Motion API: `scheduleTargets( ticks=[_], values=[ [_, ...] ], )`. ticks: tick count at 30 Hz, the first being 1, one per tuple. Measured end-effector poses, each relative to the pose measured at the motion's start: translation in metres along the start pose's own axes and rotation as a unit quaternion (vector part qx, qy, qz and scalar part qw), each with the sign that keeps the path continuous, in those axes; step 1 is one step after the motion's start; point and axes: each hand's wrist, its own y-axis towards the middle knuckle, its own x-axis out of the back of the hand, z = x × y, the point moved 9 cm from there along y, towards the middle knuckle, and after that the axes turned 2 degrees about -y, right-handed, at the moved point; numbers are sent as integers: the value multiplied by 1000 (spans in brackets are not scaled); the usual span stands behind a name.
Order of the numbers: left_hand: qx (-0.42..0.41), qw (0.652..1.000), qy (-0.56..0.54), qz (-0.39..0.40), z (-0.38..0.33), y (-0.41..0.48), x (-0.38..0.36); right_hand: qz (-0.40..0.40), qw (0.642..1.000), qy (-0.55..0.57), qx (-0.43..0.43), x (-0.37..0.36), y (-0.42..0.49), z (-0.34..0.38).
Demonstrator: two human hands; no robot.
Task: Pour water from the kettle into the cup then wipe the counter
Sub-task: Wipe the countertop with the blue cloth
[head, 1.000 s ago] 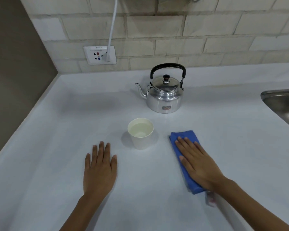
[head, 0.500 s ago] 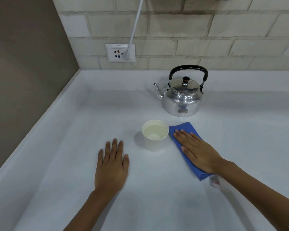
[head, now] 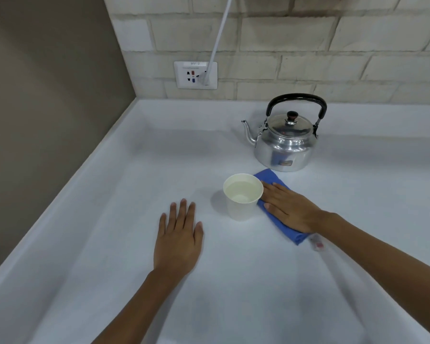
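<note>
**Cloth Advanced to Cup; Both Hands Flat on Surface**

Since the earlier frames, the blue cloth (head: 274,192) and the right hand (head: 289,209) have shifted leftward and away from the person, closing the gap to the cup (head: 242,196). The cloth's near-left edge now sits just beside the cup wall; its far corner lies close to the kettle (head: 284,140) base.

The right hand lies palm-down on the cloth, fingers extended, pressing rather than gripping. The left hand (head: 178,240) rests flat and empty on the surface (head: 124,194), fingers spread, to the left of the cup.

The cup is a white paper cylinder, upright, holding clear water. The kettle is polished metal with a black arched handle, black lid knob and a curved spout pointing left; it stands upright behind the cup.

The surface is pale, matte and smooth. A raised lip bounds it at the left and back edges. Open room extends left of the cup and toward the person. A wall socket (head: 195,75) with a white cable (head: 217,38) sits on the brick wall behind.
</note>
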Motion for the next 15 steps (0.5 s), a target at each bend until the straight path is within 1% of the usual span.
scheduleTargets(
  ticks=[4, 8, 10, 12, 15],
  values=[
    [-3, 1000, -6, 3, 1, 0, 1, -17, 999, -1, -39, 7, 7, 4],
    [-5, 1000, -7, 0, 3, -1, 1, -19, 1000, 0, 0, -8, -32, 15],
    [-6, 1000, -14, 1, 2, -1, 2, -11, 1000, 5, -5, -5, -46, 4],
    [-5, 1000, -17, 4, 2, -1, 2, -15, 999, 3, -47, 2, -52, -20],
    [-6, 1000, -10, 4, 1, -1, 3, -45, 984, -4, -175, 12, -54, -59]
  ],
)
